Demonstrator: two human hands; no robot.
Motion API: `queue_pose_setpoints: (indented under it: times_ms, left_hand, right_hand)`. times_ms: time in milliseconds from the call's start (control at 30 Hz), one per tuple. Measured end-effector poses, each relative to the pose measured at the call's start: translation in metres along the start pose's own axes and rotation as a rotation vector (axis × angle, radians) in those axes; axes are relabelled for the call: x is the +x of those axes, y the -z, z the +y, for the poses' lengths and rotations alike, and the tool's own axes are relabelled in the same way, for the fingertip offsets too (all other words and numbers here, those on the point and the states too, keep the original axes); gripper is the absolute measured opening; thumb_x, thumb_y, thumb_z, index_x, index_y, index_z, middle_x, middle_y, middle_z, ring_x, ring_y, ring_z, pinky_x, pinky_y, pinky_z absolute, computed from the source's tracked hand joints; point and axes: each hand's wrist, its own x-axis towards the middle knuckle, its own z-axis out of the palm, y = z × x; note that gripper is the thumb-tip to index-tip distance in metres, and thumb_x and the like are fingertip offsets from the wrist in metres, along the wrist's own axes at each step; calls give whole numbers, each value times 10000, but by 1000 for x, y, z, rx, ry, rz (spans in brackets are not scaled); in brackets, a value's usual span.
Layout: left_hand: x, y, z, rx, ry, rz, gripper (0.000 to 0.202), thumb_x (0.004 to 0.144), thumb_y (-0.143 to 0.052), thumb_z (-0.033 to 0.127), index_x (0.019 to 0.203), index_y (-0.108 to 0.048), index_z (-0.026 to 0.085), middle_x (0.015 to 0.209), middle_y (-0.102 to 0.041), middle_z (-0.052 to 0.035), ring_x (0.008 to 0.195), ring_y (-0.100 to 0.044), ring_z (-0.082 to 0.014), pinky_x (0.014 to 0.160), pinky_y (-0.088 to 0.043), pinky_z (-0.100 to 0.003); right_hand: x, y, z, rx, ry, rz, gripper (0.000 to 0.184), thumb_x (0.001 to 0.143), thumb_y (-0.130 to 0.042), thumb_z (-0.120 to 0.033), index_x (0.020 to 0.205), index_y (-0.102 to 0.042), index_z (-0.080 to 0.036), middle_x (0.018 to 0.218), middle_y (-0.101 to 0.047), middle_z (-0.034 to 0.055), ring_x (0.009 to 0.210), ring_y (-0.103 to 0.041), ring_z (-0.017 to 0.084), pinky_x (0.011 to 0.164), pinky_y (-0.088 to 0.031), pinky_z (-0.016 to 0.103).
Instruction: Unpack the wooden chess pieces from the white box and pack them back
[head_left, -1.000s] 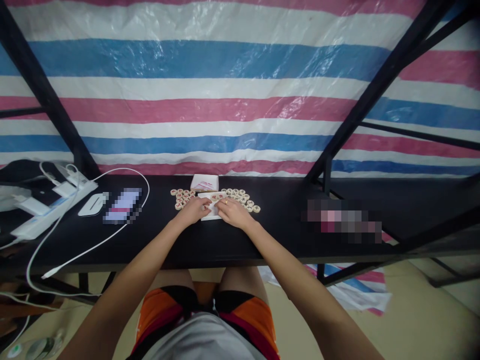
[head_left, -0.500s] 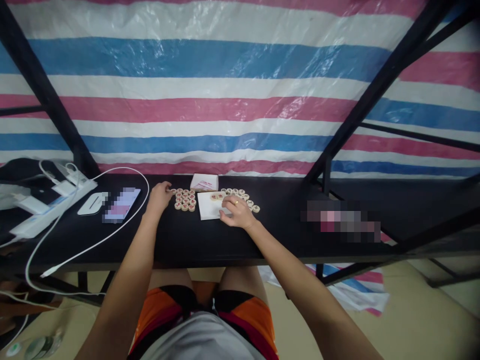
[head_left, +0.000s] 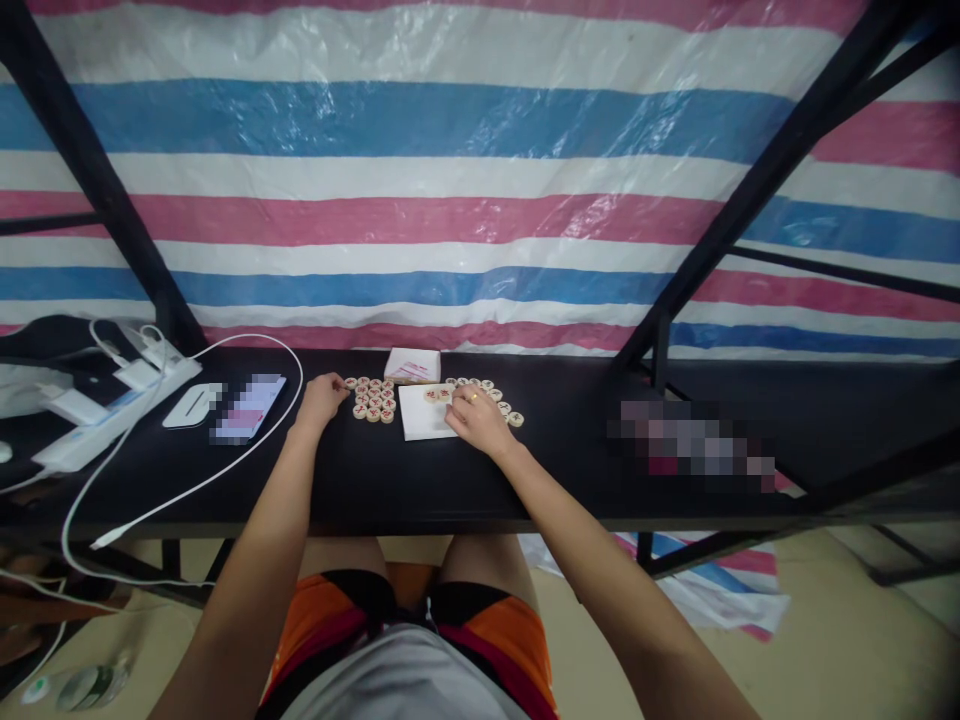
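My left hand (head_left: 322, 402) is at the left side of a block of Chinese chess pieces (head_left: 373, 403) with red characters. Its curled fingertips touch the piece at the back left corner (head_left: 350, 384). My right hand (head_left: 480, 418), a ring on one finger, is over the right part of a white open box half (head_left: 427, 422). Two pale pieces (head_left: 437, 395) lie along the back of this box half, beside my right fingertips. Those fingers are drawn together; what they hold, if anything, is hidden. More pieces with dark characters (head_left: 514, 419) lie right of the box, partly behind my right hand.
Behind the pieces stands another white box part (head_left: 412, 365). On the left of the black table (head_left: 450, 500) are a phone (head_left: 249, 408), a white device (head_left: 193, 405), a power strip (head_left: 120, 415) and a looping white cable (head_left: 195, 490). A blurred item (head_left: 690, 440) lies right.
The fingers of my right hand have closed together over the box half. My left hand stays at the corner piece. The whole view has shifted slightly.
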Motion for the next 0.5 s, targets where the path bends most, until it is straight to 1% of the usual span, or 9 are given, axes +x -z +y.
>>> queue_pose_setpoints:
  times_ms: [100,167,233,300,400,500]
  left_hand:
    - [-2,0,3,-12,-16,-4,159,800,-547,241,836,-689,181,849,-714,-84,815,-652,-218,753,-462,-285]
    - [-3,-2,2,-20,-39,-7,169,797,-545,223,862,-698,193,896,-724,-88,864,-661,-230,779,-468,-290]
    - [-2,-3,1,-33,-66,-20,171,789,-562,216,887,-701,201,933,-727,-83,887,-665,-228,795,-473,-285]
    - [-1,-5,-1,-39,-79,-32,178,789,-570,216,909,-700,199,948,-726,-82,887,-666,-219,804,-476,-279]
    - [-1,-5,-1,-7,-91,-37,214,800,-565,236,962,-695,186,985,-709,-98,893,-659,-218,820,-476,-285]
    - [-2,-4,2,45,-83,-19,261,811,-551,268,1012,-690,177,1035,-671,-121,900,-649,-228,837,-475,-316]
  right_hand:
    - [2,1,-3,58,-30,-142,171,894,-518,-293,856,-650,-190,1036,-625,98,981,-545,223,898,-450,397]
    - [2,1,-4,81,-30,-219,250,902,-521,-369,1027,-656,-200,1159,-615,101,1090,-527,235,968,-421,428]
    - [3,1,-5,76,-35,-270,340,916,-498,-413,1152,-632,-208,1249,-590,108,1179,-495,242,1017,-387,451]
    - [3,0,-5,54,-40,-300,396,926,-474,-434,1215,-611,-200,1310,-559,120,1248,-455,251,1051,-357,458]
    - [2,-3,-6,26,-44,-343,458,931,-447,-472,1252,-594,-181,1362,-523,126,1306,-409,263,1087,-318,455]
    - [2,-4,-7,20,-43,-376,490,937,-418,-494,1284,-568,-182,1356,-533,119,1300,-423,258,1099,-295,462]
